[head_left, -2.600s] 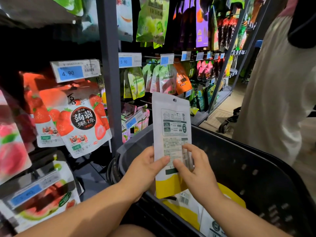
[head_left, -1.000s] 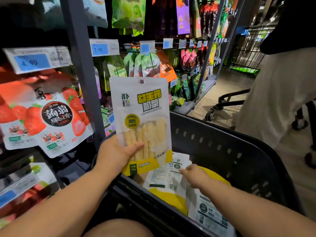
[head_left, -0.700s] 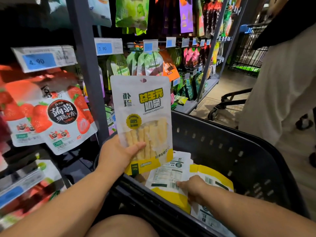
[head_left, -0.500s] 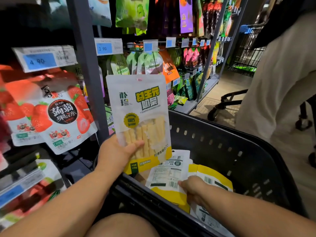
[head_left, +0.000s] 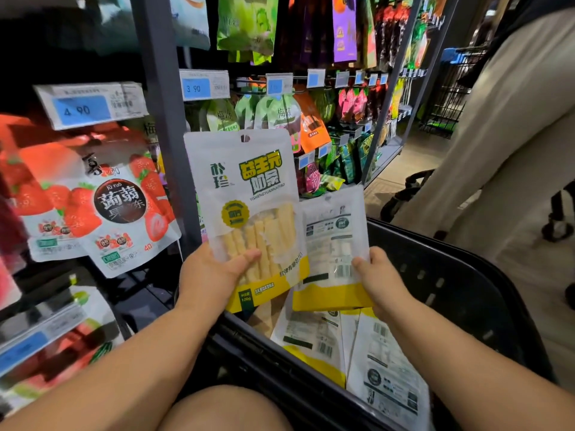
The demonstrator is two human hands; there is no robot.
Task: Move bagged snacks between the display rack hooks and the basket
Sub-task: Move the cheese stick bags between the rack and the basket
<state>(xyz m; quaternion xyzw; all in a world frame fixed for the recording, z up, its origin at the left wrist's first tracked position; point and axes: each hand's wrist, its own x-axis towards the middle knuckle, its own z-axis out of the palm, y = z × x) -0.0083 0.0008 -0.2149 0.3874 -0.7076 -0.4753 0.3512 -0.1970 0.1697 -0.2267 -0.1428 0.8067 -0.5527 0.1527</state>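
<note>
The left grip [head_left: 214, 275] clasped a glossy, flat milk-stick pouch [head_left: 249, 194]; the right grip [head_left: 382, 275] pinched a second pouch [head_left: 329, 244] above the perforated black basket [head_left: 451, 275].

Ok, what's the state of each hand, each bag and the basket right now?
left hand: grips the front-facing bag
front-facing bag: held upright, label toward the camera
right hand: grips the back-facing bag
back-facing bag: held upright beside the front-facing bag
basket: holds loose bags, lying back-up
strawberry bags: hanging on the rack
</note>
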